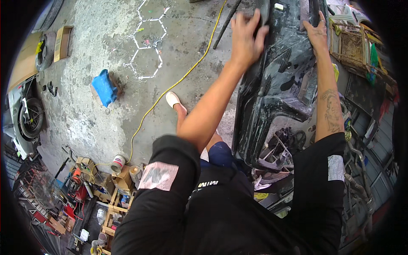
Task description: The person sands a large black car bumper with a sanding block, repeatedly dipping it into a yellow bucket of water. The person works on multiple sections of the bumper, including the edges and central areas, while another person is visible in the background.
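A dusty black car door (pixel 280 72) stands in front of me on the right, with pale scuffs over its surface and a framed opening at its near end. At its left edge is my left hand (pixel 246 40), fingers spread and a little blurred; I cannot tell whether they touch the edge. On the door's far right side, my right hand (pixel 317 37) grips the edge, with the thumb over the panel and one finger stretched along it; its other fingers are hidden. A small white object (pixel 279 7) rests on the door's far end.
A yellow cord (pixel 172 85) crosses the concrete floor on my left. Beyond it lies a blue-covered bundle (pixel 105 88). Boxes, a can (pixel 118 163) and tools crowd the lower left. A rusty frame (pixel 355 46) and piled scrap line the right side. A wheel (pixel 32 117) shows far left.
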{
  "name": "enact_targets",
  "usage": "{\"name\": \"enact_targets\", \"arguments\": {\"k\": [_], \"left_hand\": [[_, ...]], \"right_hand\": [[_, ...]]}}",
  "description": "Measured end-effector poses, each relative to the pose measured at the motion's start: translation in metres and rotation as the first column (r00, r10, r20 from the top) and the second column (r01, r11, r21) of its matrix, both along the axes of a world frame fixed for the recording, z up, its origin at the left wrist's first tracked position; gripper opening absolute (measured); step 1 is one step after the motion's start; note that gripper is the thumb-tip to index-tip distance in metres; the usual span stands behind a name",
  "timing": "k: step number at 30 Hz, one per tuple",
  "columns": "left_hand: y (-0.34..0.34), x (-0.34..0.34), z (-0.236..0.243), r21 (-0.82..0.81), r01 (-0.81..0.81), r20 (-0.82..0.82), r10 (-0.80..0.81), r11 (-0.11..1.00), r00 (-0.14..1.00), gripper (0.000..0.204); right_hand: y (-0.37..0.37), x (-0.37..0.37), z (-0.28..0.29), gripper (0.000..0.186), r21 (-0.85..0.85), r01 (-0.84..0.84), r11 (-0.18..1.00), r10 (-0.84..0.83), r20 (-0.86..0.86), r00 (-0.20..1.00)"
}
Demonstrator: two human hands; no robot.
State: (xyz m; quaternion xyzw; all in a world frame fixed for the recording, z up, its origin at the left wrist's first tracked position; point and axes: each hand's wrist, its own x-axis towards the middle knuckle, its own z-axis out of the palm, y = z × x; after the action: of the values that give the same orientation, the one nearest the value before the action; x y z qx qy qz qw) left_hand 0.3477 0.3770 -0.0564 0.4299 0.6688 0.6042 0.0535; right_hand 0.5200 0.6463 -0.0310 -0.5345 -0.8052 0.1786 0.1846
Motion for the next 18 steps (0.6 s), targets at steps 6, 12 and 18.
{"name": "enact_targets", "arguments": {"k": [6,12,18], "left_hand": [[-0.111,0.073,0.000,-0.185,0.176,-0.004,-0.180,0.967,0.984,0.060],[-0.014,0.016,0.016,-0.062,0.009,-0.083,-0.014,0.998,0.996,0.051],[-0.061,0.047,0.015,-0.193,0.105,-0.225,-0.148,0.976,0.963,0.055]], "right_hand": [[0.010,0.026,0.002,0.099,0.162,0.013,0.987,-0.026,0.073,0.997],[-0.010,-0.008,-0.001,0.095,0.112,0.087,0.990,-0.081,-0.057,0.995],[-0.016,-0.011,0.015,0.101,0.093,0.112,0.989,-0.110,-0.022,0.994]]}}
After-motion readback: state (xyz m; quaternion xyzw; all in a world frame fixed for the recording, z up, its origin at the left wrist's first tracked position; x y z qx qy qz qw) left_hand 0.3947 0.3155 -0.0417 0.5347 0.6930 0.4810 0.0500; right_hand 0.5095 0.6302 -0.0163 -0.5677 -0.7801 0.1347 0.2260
